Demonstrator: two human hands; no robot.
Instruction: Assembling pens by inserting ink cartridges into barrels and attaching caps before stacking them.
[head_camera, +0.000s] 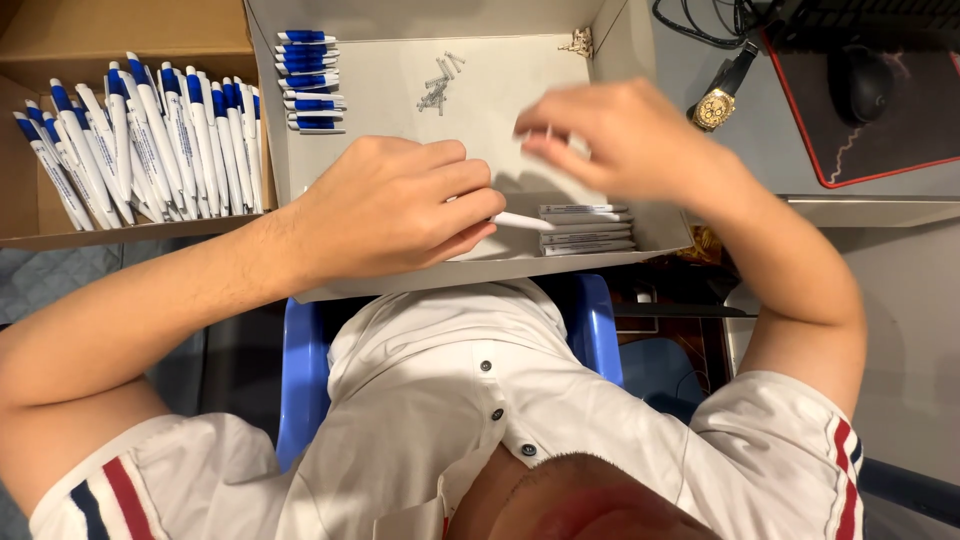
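the left hand is curled into a loose fist around a white pen barrel, whose bare tip pokes out past the fingers toward the right hand. the right hand hovers just beyond that tip, fingers bent and pinched on something small and pale; blur hides what it is. both hands are over a shallow white box.

just below the right hand lies a short stack of white barrels, close to the held barrel's tip. beyond the left hand's knuckles sits a neat column of blue-and-white pen parts, and between the two hands, further off, a small scatter of metal springs.

well out past the left hand's wrist, a brown cardboard box holds many finished blue-and-white pens. beyond the right hand, on the grey surface, lie a gold wristwatch and a black mouse.
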